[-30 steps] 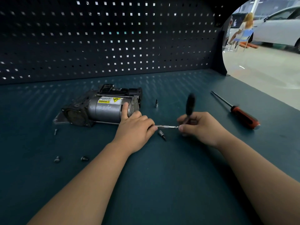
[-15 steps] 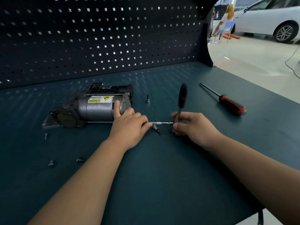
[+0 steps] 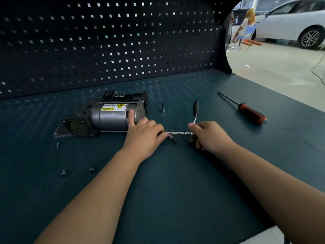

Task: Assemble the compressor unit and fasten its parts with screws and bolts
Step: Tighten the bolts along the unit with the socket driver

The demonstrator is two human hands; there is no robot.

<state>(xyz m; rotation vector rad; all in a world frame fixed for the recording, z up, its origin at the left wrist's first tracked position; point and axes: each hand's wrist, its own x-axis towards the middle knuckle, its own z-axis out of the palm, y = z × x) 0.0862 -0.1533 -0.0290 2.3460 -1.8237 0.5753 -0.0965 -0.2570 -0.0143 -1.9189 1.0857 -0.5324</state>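
On the dark green table (image 3: pixel 175 199), two loose screws (image 3: pixel 63 172) lie to the near left. Further in, the left hand (image 3: pixel 144 136) and right hand (image 3: pixel 209 136) meet on a ratchet wrench (image 3: pixel 177 133). The left hand's curled fingers pinch the tip of its thin shaft. The right hand's fingers are wrapped round the head end, and the black handle sticks up behind. A small bit (image 3: pixel 172 139) lies just under the shaft. The compressor (image 3: pixel 105 117) lies on its side just left of the left hand, whose thumb presses on its grey cylinder. Beyond, another bit (image 3: pixel 163 107) stands upright. A red-handled screwdriver (image 3: pixel 251 113) lies far right, before the pegboard (image 3: pixel 105 41).
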